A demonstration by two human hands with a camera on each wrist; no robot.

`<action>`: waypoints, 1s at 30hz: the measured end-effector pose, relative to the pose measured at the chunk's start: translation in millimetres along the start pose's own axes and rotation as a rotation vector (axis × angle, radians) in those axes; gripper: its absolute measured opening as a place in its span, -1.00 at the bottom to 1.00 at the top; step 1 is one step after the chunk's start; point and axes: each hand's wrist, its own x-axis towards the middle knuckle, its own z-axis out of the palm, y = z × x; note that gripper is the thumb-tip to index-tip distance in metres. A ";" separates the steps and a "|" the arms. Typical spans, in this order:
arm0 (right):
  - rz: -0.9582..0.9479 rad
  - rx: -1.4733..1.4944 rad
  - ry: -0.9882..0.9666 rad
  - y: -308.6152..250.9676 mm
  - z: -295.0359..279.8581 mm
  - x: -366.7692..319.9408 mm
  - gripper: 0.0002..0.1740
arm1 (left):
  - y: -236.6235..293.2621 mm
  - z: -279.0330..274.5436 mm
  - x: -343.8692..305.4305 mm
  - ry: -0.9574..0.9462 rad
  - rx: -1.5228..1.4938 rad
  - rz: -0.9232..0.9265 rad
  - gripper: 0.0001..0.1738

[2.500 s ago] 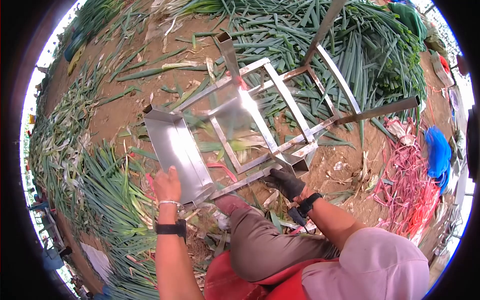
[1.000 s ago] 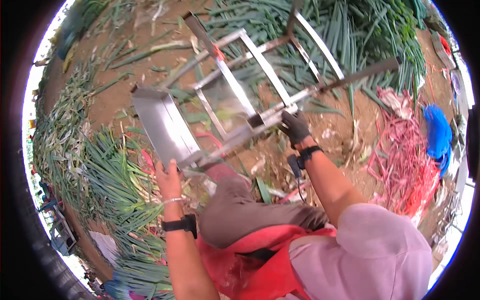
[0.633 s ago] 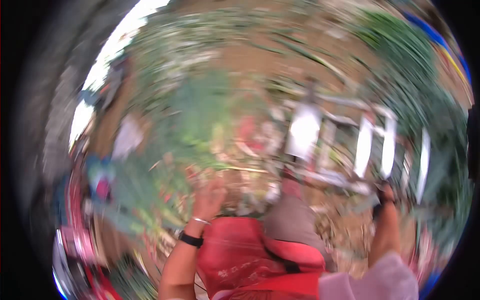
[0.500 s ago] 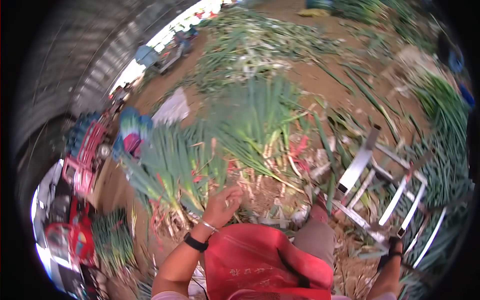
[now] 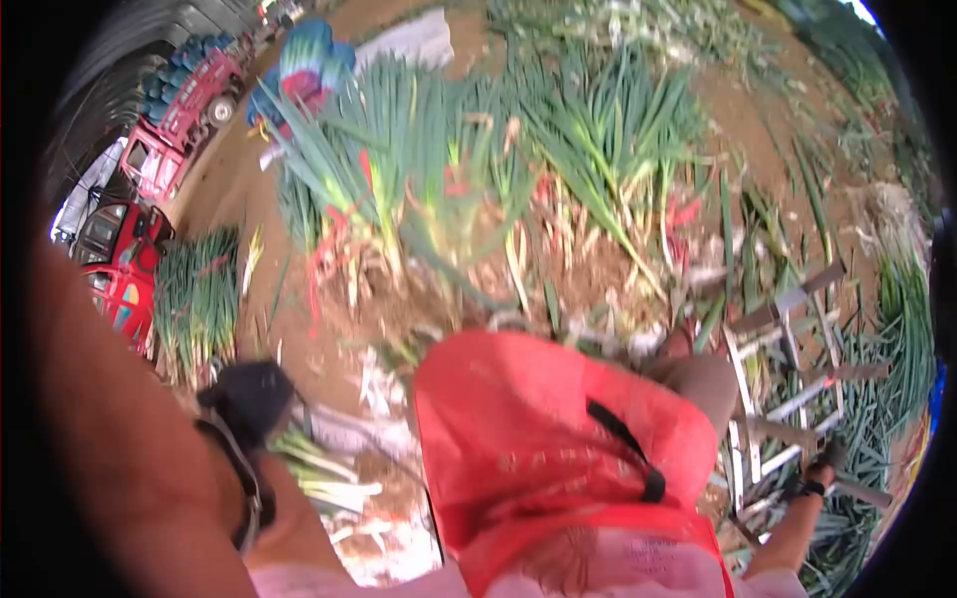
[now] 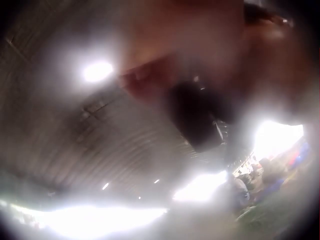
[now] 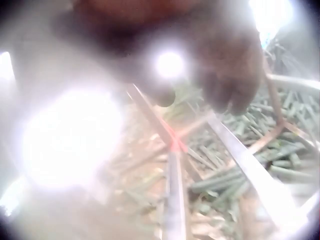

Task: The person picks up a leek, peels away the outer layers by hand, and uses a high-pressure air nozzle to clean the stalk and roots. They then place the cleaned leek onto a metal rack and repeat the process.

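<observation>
- The person's right hand (image 5: 828,455), in a dark glove, gripped the metal frame (image 5: 797,400); its fingers curled down over a tube, partly veiled by glare in the right wrist view.
- The metal frame stood at the person's right, just beyond the trouser leg (image 5: 700,394), among green onions (image 5: 905,329) strewn on the ground; a red tie (image 7: 176,143) wrapped one of its bars.
- The left hand (image 5: 125,458) was raised close to the head camera as a large blur; whether its fingers were apart or together could not be told.
- A dark device (image 5: 249,399) sat on the left wrist strap.
- A ribbed, arched roof (image 6: 95,145) filled much of the left wrist view.
- A red apron (image 5: 558,429) covered the person's lap.
- Ahead, onion bundles (image 5: 618,140) leaned with their tops away and pale roots nearer, red ties (image 5: 334,241) among them.
- At the left were a red vehicle (image 5: 125,269), a loaded truck (image 5: 177,138) behind it, and a pale sheet (image 5: 409,42) on the ground.
</observation>
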 end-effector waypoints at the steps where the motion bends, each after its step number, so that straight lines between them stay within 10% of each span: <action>1: -0.132 -0.030 0.007 -47.5 17.6 -11.4 -0.64 | -0.6 -11.3 -3.6 0.027 -0.002 0.017 -0.50; 10: -1.039 -0.048 -0.178 -334.5 181.2 -207.8 -0.58 | -18.6 -61.3 -38.3 0.334 -0.110 0.137 -0.56; 15: -0.928 -0.086 -0.648 -351.0 247.5 -287.8 -0.59 | -162.4 -51.5 -146.7 0.234 -0.006 -0.592 -0.63; 21: -0.921 -0.236 -0.931 -341.2 342.1 -389.5 -0.54 | -373.7 65.9 -522.8 -0.111 0.730 -1.291 -0.36; 28: -0.621 -0.442 -1.296 -292.6 428.2 -441.7 -0.60 | -441.9 -26.6 -439.1 0.105 0.836 -0.916 -0.14; 30: -0.570 -0.463 -1.280 -281.1 436.5 -444.1 -0.58 | -471.2 -51.7 -437.0 -0.076 0.827 -1.051 -0.05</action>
